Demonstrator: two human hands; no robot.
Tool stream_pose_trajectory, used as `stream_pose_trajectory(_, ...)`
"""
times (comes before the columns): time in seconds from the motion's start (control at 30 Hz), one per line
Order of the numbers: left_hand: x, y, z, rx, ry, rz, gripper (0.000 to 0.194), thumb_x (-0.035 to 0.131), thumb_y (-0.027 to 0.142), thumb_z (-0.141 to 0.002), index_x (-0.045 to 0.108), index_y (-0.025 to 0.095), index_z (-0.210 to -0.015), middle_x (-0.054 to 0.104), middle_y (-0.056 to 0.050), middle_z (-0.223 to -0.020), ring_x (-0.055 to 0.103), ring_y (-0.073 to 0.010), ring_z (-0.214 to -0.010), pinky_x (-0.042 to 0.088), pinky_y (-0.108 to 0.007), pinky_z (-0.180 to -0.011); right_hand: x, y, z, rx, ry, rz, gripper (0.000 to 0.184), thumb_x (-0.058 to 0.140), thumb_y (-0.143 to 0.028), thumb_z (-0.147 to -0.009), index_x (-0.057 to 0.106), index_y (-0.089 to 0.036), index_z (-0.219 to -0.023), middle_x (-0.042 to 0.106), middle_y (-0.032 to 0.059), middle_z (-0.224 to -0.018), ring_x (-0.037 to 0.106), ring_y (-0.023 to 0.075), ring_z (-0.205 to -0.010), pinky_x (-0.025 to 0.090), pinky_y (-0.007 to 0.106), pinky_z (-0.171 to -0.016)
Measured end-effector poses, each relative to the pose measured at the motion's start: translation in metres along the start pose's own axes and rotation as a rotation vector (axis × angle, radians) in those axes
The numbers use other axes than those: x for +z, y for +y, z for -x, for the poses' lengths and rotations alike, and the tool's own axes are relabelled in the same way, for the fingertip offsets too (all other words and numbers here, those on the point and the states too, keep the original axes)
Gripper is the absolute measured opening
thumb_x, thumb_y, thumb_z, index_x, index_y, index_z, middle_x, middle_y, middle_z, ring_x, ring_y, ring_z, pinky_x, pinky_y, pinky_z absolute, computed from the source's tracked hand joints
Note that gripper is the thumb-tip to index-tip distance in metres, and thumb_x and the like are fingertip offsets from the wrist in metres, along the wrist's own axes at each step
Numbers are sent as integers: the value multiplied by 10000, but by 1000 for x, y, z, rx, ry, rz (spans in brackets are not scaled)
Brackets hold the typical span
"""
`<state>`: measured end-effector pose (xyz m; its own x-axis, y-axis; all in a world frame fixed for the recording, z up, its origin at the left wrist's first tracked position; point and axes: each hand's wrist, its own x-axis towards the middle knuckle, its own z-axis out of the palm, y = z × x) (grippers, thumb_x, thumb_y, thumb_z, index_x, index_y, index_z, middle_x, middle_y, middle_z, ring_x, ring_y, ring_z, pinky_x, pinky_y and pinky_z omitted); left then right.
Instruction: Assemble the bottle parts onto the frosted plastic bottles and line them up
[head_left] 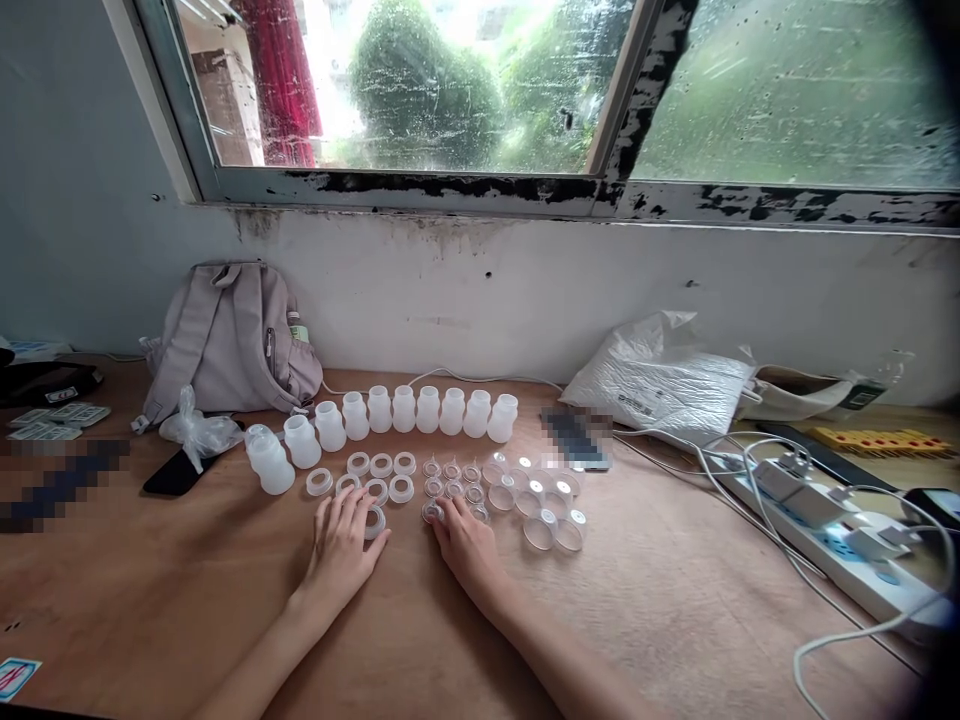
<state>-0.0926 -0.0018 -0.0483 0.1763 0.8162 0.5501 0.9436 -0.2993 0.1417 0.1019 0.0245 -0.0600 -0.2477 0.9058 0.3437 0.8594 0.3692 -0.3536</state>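
My left hand (343, 545) lies on the wooden table (225, 610) with fingers stretched forward, fingertips touching a white plastic ring (375, 521). My right hand (466, 540) rests beside it, fingers curled over small clear nipples (452, 488); what they hold is hidden. A curved row of several small translucent white bottles (403, 408) stands behind. White rings (382, 466) lie in front of the bottles. Clear dome caps (547, 500) lie to the right.
A grey backpack (229, 340) leans on the wall at left, with a black phone (174, 472) and a knotted plastic bag (196, 432). A white plastic bag (660, 380), another phone (577, 438), a power strip (840, 540) and cables (847, 640) sit right.
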Motion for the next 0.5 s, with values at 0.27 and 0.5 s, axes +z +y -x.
stream_pose_trajectory(0.27, 8, -9, 4, -65, 49, 4, 268, 560, 357, -724, 578, 177, -921, 580, -138, -1090, 451, -324, -1081, 293, -500, -899, -17, -4, 11, -309, -65, -201, 90, 507, -251, -775, 534, -197, -842, 569, 34, -778, 526, 151, -672, 394, 236, -588)
stream_pose_trajectory(0.5, -12, 12, -6, -33, -75, 382, 288, 572, 346, -728, 535, 222, -985, 609, -66, -1016, 539, -255, -967, 426, -401, -827, -22, -3, 11, -210, -27, -411, 167, 447, -222, -820, 518, -190, -968, 538, 12, -728, 500, 129, -619, 407, 237, -593)
